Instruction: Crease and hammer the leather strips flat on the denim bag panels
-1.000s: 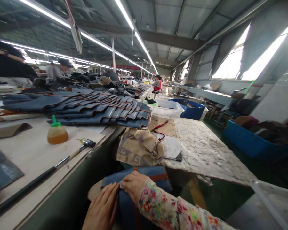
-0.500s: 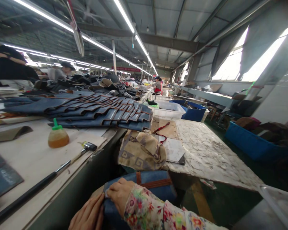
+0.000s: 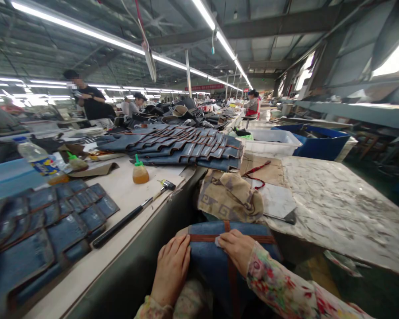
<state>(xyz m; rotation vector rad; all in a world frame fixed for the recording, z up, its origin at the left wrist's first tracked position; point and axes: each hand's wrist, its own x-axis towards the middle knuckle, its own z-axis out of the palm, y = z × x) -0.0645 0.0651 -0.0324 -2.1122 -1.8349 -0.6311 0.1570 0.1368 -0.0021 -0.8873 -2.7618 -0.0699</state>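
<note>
A blue leather-like piece (image 3: 206, 261) with crossing brown strips lies low in front of me, below the table edge. My left hand (image 3: 173, 266) rests on its left edge, fingers stretched out side by side; the thumb is hidden. Between the bent fingers of my right hand (image 3: 236, 248) is a small whitish pad (image 3: 217, 242), pressed on the piece near where the strips cross. Both sleeves are floral. Just beyond the piece lies a crumpled tan patterned cloth (image 3: 231, 195).
On the left table are overlapping blue pieces (image 3: 66, 221), a hammer (image 3: 136, 212), a green-tipped glue bottle (image 3: 140, 172) and a larger stack of blue pieces (image 3: 186, 146). Right: a worn white-topped table (image 3: 339, 195), a white bin (image 3: 275, 139) and a blue bin (image 3: 319, 144). Co-workers (image 3: 89, 99) are farther back.
The view has swung left, bringing more of the left table into sight. My right hand has moved away from my left, along the blue piece to its crossing strips.
</note>
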